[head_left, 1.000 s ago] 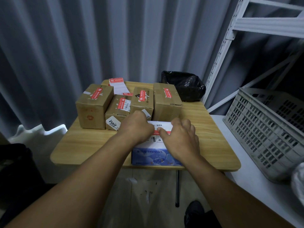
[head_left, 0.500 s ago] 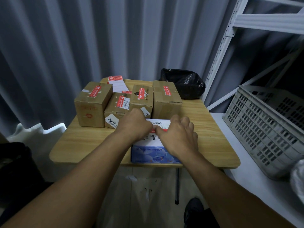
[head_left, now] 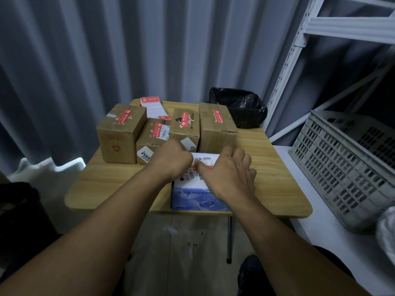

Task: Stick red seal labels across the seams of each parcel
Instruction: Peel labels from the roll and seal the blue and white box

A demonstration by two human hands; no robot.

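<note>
A blue and white parcel lies at the front edge of the wooden table. Both hands rest on its top. My left hand is curled into a fist at the parcel's left. My right hand lies flat, thumb pressing a red seal label onto the white top. Behind stand several brown cardboard parcels, each with a red label across its top seam. A stack of red and white labels lies at the table's far edge.
A black plastic bag sits at the table's back right corner. A grey perforated crate stands on a white surface to the right, under a white metal shelf frame. A grey corrugated wall runs behind.
My right hand's fingers have spread slightly to the right over the parcel top. The left fist has barely moved.
</note>
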